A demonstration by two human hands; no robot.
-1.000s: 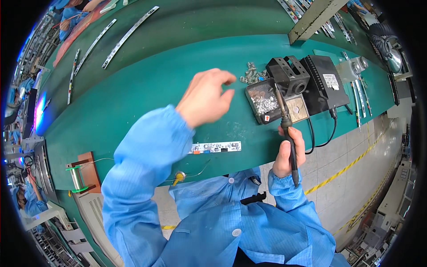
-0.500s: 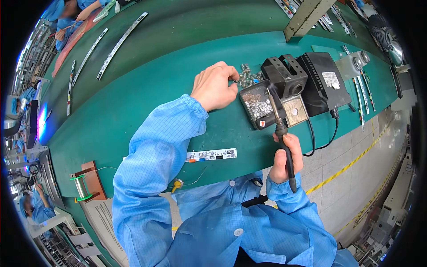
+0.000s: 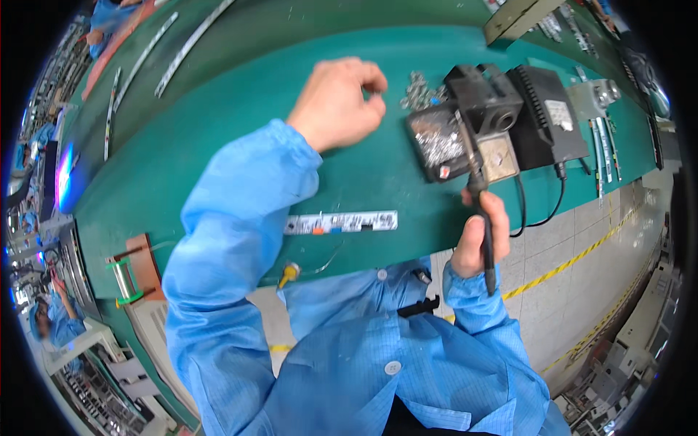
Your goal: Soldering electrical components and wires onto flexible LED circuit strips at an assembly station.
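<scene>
My right hand (image 3: pixel 480 232) is closed around the handle of a soldering iron (image 3: pixel 487 243), whose tip end points up over a black tray (image 3: pixel 445 174) with silvery solder scraps in it. My left hand (image 3: pixel 338 102), slightly blurred, is raised over the green bench with thumb and forefinger curled into a pinch. Whatever sits between those fingertips is too small and smeared to make out. To its right lies a pile of small metal parts (image 3: pixel 419 93). Below my left hand, a narrow white circuit board (image 3: pixel 349 221) lies on the bench, its left end beside my sleeve.
A black iron holder (image 3: pixel 483 98) with a tan sponge pad (image 3: pixel 497 158) stands beside the black soldering station (image 3: pixel 549 112). Its cable hangs past the bench edge. A solder wire spool (image 3: pixel 125 280) stands at left, its wire trailing right. Long board strips (image 3: pixel 195 45) lie on the far bench.
My left hand has drawn back leftward from the metal parts. The whole view has shifted slightly, while the soldering iron stays in my right hand beside the tray.
</scene>
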